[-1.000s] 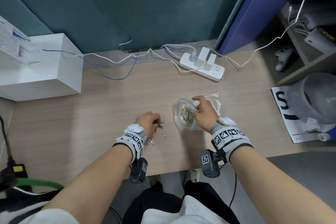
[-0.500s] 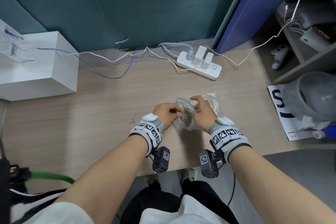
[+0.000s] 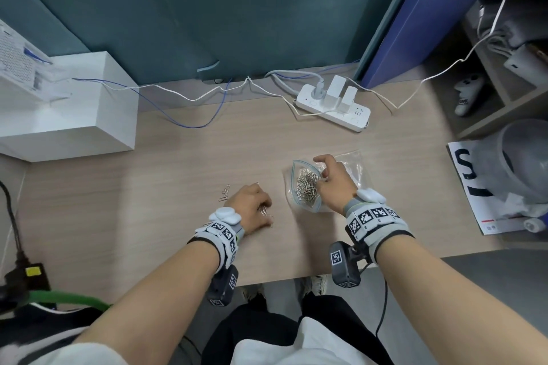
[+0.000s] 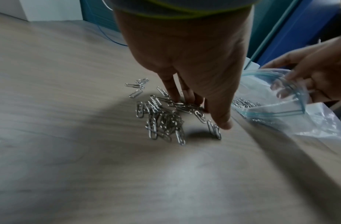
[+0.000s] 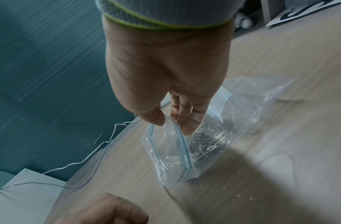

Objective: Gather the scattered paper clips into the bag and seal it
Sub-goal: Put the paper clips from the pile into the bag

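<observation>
A clear zip bag (image 3: 353, 166) lies on the wooden desk (image 3: 178, 163), and many silver paper clips (image 3: 307, 187) are inside it. My right hand (image 3: 321, 175) pinches the bag's upper rim between thumb and fingers (image 5: 185, 125), which holds the blue-edged mouth (image 5: 169, 151) open toward the left. A loose pile of paper clips (image 4: 162, 121) sits on the desk left of the bag (image 4: 281, 106). My left hand (image 4: 200, 111) reaches down onto this pile, with its fingers and thumb touching the clips and none lifted. A few stray clips (image 3: 224, 192) lie farther left.
A white power strip (image 3: 332, 107) with plugs and thin cables (image 3: 178, 98) runs along the back of the desk. A white box (image 3: 68, 115) stands at the back left. A printed sheet (image 3: 474, 187) lies at the right edge and a blue board (image 3: 430, 18) leans behind it.
My left hand carried clips right to the bag's mouth and has now come back left onto the loose pile. The right hand has kept its hold on the bag's rim.
</observation>
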Motion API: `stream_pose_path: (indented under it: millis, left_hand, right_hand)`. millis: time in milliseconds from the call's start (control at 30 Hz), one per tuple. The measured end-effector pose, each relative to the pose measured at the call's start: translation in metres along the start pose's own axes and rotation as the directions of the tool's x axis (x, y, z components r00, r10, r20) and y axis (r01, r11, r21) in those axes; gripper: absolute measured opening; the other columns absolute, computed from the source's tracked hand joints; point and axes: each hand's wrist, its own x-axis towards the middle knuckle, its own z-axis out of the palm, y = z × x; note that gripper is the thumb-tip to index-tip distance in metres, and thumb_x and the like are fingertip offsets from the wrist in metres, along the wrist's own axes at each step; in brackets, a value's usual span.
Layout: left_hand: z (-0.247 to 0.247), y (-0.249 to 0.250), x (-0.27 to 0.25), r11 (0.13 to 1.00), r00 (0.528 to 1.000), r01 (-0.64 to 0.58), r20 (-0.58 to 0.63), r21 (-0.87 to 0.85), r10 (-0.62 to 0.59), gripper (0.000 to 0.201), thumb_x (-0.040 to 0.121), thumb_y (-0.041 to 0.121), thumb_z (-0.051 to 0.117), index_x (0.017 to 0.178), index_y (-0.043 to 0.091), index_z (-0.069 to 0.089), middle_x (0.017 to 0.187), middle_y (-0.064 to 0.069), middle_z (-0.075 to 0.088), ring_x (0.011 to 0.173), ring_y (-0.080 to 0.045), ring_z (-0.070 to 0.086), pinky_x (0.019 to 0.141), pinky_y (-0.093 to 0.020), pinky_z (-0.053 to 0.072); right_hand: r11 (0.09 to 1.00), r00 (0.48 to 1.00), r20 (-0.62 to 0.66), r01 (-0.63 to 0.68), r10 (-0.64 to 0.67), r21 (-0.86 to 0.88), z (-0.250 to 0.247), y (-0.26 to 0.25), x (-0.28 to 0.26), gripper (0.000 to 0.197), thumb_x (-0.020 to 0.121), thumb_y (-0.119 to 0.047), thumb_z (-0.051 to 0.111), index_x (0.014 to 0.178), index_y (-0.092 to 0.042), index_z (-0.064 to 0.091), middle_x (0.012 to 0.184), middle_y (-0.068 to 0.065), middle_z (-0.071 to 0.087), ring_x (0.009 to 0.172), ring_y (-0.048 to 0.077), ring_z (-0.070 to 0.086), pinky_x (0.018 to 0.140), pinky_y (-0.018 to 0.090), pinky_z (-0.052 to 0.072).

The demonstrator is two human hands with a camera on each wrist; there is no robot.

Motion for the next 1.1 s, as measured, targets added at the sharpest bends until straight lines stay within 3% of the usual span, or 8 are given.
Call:
stream_pose_path:
  millis: [67,267,400,500,600,700,867,1100]
  left_hand:
    - [0.003,0.003,-0.002,0.999,1.000,-0.028,0.010,0.046,0.027,0.046,0.065,0.045,0.085,0.105,0.031,0.067,0.106,0.011,0.055,0.101,-0.011,0.046,0.081,-0.030,0.045]
    - [0.005,-0.001,0.000,0.995,0.995,-0.097,0.010,0.031,0.097,0.019,0.078,0.015,0.073,0.092,0.026,0.066,0.100,0.007,0.056,0.099,-0.019,0.051,0.077,-0.038,0.050]
    - [-0.010,-0.018,0.000,0.988,0.995,-0.098,0.001,0.120,0.098,0.014,0.080,0.012,0.073,0.089,0.023,0.069,0.099,0.007,0.062,0.099,-0.022,0.054,0.076,-0.033,0.044]
    - [-0.024,-0.029,-0.004,0.982,0.995,-0.069,-0.056,0.178,0.080,0.017,0.076,0.033,0.077,0.091,0.029,0.070,0.105,0.010,0.061,0.104,-0.021,0.054,0.084,-0.034,0.042]
    - [-0.033,-0.037,-0.015,0.978,0.996,0.049,-0.088,0.205,-0.032,0.062,0.057,0.068,0.073,0.111,0.042,0.060,0.123,0.015,0.050,0.114,-0.014,0.046,0.092,-0.036,0.040]
    - [-0.034,-0.038,-0.024,0.966,0.995,0.098,0.009,0.240,-0.103,0.088,0.046,0.077,0.071,0.126,0.051,0.046,0.136,0.015,0.040,0.124,-0.013,0.039,0.094,-0.039,0.044]
    - [-0.019,-0.034,-0.024,0.990,0.996,0.070,0.043,0.125,-0.075,0.068,0.061,0.045,0.086,0.121,0.042,0.054,0.127,0.011,0.041,0.117,-0.016,0.039,0.084,-0.036,0.051]
    - [-0.007,-0.031,-0.016,0.994,0.994,0.108,-0.013,-0.001,-0.108,0.022,0.075,0.015,0.079,0.089,0.024,0.065,0.100,0.008,0.049,0.087,-0.019,0.055,0.070,-0.029,0.046]
  right_hand:
    - [1.000,1.000,0.010,0.005,-0.005,-0.005,0.002,-0.003,0.000,0.053,0.088,-0.005,0.053,0.132,-0.035,0.051,0.108,0.003,0.048,0.083,0.021,0.056,0.080,0.036,0.050]
    - [1.000,1.000,0.018,0.015,-0.014,-0.013,0.006,-0.006,0.002,0.053,0.089,-0.005,0.053,0.132,-0.034,0.051,0.106,0.003,0.047,0.080,0.020,0.054,0.078,0.036,0.050]
    - [1.000,1.000,0.023,0.008,-0.008,-0.017,0.007,-0.008,0.002,0.052,0.089,-0.005,0.052,0.133,-0.034,0.050,0.107,0.003,0.047,0.078,0.019,0.053,0.072,0.032,0.046]
    - [1.000,1.000,0.025,0.008,-0.008,-0.010,0.008,-0.011,0.003,0.052,0.089,-0.005,0.052,0.133,-0.034,0.050,0.107,0.003,0.046,0.076,0.018,0.053,0.070,0.030,0.043]
    - [1.000,1.000,0.030,0.004,-0.003,-0.013,0.009,-0.013,0.003,0.052,0.090,-0.005,0.052,0.134,-0.034,0.050,0.108,0.002,0.046,0.077,0.018,0.053,0.070,0.029,0.043]
    - [1.000,1.000,0.028,-0.005,0.006,-0.024,0.011,-0.015,0.003,0.052,0.091,-0.006,0.052,0.134,-0.035,0.049,0.109,0.002,0.047,0.078,0.020,0.056,0.066,0.029,0.043]
    - [0.999,0.999,0.039,-0.004,0.005,-0.033,0.016,-0.019,0.001,0.052,0.089,-0.007,0.052,0.133,-0.036,0.049,0.110,0.002,0.047,0.079,0.022,0.057,0.071,0.033,0.049]
    - [1.000,0.999,0.037,0.008,-0.007,-0.029,0.018,-0.018,-0.002,0.051,0.091,-0.009,0.054,0.134,-0.034,0.049,0.112,0.004,0.048,0.082,0.022,0.057,0.079,0.035,0.050]
